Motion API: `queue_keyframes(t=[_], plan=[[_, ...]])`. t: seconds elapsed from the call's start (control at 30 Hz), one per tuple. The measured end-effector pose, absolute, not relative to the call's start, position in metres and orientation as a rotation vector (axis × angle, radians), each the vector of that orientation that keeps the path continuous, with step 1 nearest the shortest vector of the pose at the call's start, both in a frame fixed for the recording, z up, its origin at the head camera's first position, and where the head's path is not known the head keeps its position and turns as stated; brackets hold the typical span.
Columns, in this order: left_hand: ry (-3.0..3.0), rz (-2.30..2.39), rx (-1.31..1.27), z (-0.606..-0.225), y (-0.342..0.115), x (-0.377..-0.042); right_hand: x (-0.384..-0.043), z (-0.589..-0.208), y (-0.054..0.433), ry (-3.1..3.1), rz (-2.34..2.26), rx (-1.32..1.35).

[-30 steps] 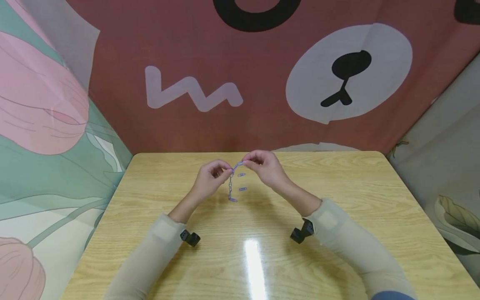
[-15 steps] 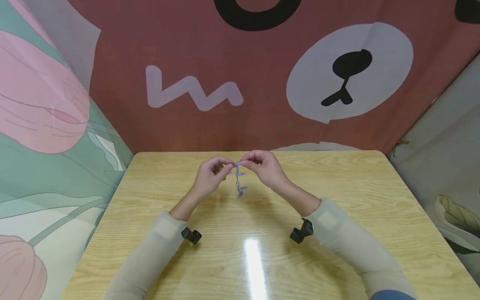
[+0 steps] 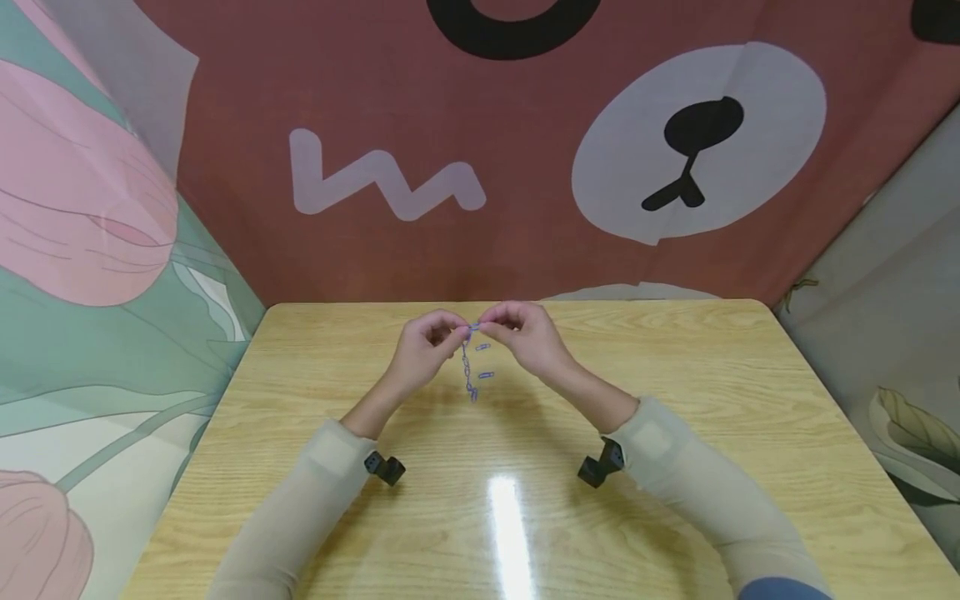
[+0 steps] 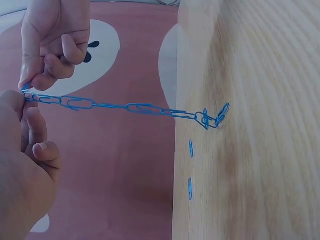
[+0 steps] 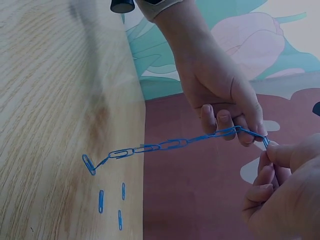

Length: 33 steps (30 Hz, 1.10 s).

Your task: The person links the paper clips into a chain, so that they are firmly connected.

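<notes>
A chain of linked blue paper clips (image 3: 467, 365) dangles below my left hand (image 3: 431, 352), whose thumb and fingertips pinch its top end. My right hand (image 3: 528, 337) pinches a paper clip (image 5: 266, 142) at that same end, fingertips close to the left ones. In the left wrist view, the chain (image 4: 145, 108) stretches from the fingertips toward the tabletop, its lowest clips (image 4: 215, 119) bent at an angle. The upper clip is partly hidden by the fingers. Loose blue paper clips (image 3: 483, 347) lie on the table beside the chain.
The wooden table (image 3: 675, 400) ends at a far edge just behind the hands. A printed cloth (image 3: 525, 250) hangs behind it. In the right wrist view, three loose paper clips (image 5: 101, 201) lie near that edge.
My left hand has moved slightly up and right, bringing both hands' fingertips closer together. The hanging chain has swung right and then back left. The right hand has barely shifted.
</notes>
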<state>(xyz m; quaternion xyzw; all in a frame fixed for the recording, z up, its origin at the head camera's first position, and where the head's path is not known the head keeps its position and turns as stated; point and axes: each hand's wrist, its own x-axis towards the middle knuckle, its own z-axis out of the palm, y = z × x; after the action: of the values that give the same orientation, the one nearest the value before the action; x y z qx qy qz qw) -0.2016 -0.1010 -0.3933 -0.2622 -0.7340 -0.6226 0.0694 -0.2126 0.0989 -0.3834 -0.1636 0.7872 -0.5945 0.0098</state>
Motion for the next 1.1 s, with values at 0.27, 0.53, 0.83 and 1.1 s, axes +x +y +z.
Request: queue_keyframes(t=[0.27,0.53,0.83,1.1], plan=[[-2.201,-1.854,-0.764,-0.391,-0.105,-0.201,-0.213,-0.385,0.098,2.469,-1.847,-0.569],[-2.229,-1.786,-0.734,-0.391,-0.117,-0.2,-0.22,-0.397,0.105,2.497,-1.814,-0.548],[-2.266,-1.743,-0.74,-0.397,-0.132,-0.196,-0.232,-0.427,0.113,2.523,-1.686,-0.452],[-2.264,-1.756,-0.712,-0.399,-0.14,-0.194,-0.243,-0.459,0.119,2.52,-1.576,-0.409]])
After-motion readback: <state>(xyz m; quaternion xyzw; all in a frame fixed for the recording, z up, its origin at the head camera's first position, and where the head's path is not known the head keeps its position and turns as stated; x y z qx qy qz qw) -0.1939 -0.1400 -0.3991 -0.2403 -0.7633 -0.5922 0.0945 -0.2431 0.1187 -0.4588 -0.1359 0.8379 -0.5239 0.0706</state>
